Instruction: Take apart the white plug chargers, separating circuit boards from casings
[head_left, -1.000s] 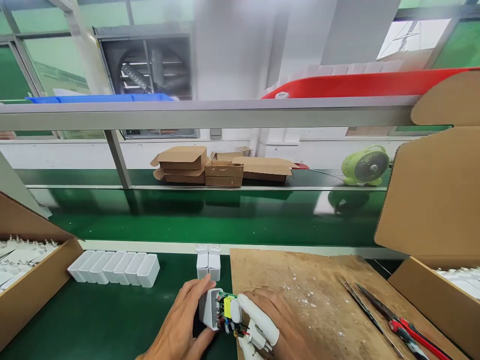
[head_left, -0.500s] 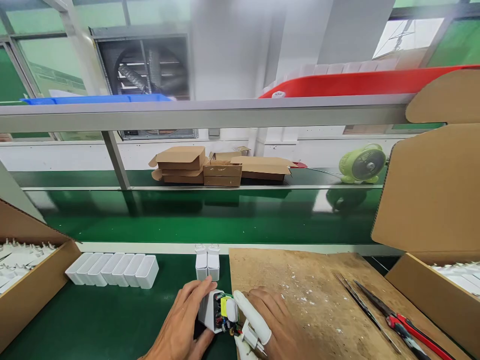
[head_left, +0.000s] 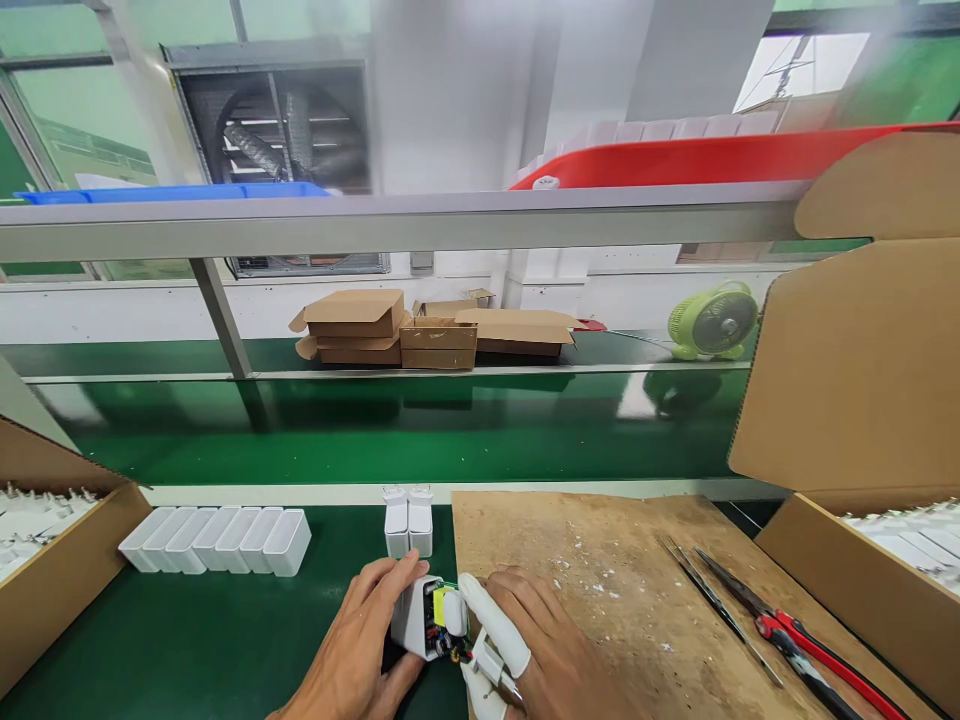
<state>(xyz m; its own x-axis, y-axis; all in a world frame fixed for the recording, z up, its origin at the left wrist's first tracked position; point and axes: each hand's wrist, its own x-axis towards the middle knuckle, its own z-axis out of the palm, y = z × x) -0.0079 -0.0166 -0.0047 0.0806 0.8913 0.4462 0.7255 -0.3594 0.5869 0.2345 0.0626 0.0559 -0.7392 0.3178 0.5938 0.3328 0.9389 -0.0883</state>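
Observation:
My left hand grips a white charger housing at the bottom centre, its open end facing right. A small circuit board with a yellow part sits partly inside that housing. My right hand, with white finger cots on two fingers, holds the board and the white plug piece at its end. Both hands rest at the left edge of a worn wooden board.
Two finished white chargers stand just beyond my hands. A row of several empty white housings lies to the left. Cardboard boxes of parts sit at left and right. Tweezers and red-handled cutters lie on the board.
The circuit board has slid a little further into the housing. The view has shifted slightly; my hands stay in the same spot.

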